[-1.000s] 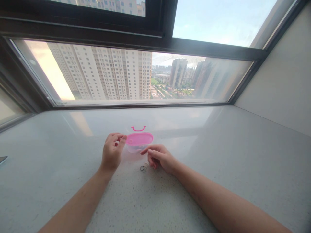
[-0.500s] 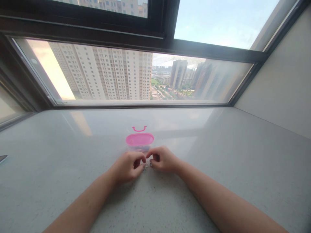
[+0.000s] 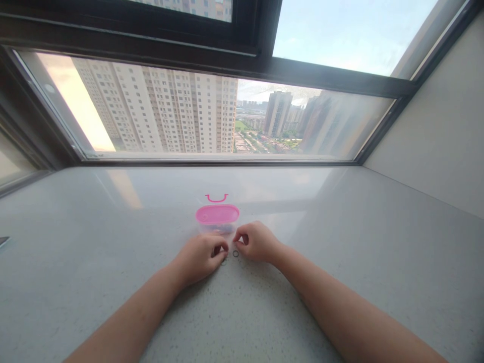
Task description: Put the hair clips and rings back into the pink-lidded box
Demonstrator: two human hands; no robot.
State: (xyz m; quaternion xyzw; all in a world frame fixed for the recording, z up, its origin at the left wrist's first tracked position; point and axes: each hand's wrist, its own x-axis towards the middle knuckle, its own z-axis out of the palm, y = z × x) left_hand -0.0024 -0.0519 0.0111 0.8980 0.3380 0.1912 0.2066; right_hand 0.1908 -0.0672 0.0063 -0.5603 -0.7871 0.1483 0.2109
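My left hand (image 3: 204, 258) rests on the pale speckled surface with thumb and forefinger pinched together. Whatever lies between those fingertips is too small to make out. Just below them is a faint light ring (image 3: 224, 262), partly covered by the thumb. Opposite, my right hand (image 3: 257, 243) is also closed in a pinch, its fingertips a short way from the left ones; I cannot make out what it holds. A small dark ring (image 3: 233, 254) lies on the surface below the right fingertips. Behind both hands stands a clear oval box with a pink lid (image 3: 217, 214).
A pink curved handle (image 3: 217, 200) lies behind the box. The corner of a flat dark object (image 3: 3, 241) shows at the left edge. A dark-framed window (image 3: 219, 162) bounds the speckled sill (image 3: 242, 322) at the back, a white wall (image 3: 434, 151) on the right.
My right hand has moved slightly up and away from the left, uncovering the dark ring. The light ring that lay between the hands no longer shows there. The left hand has hardly moved.
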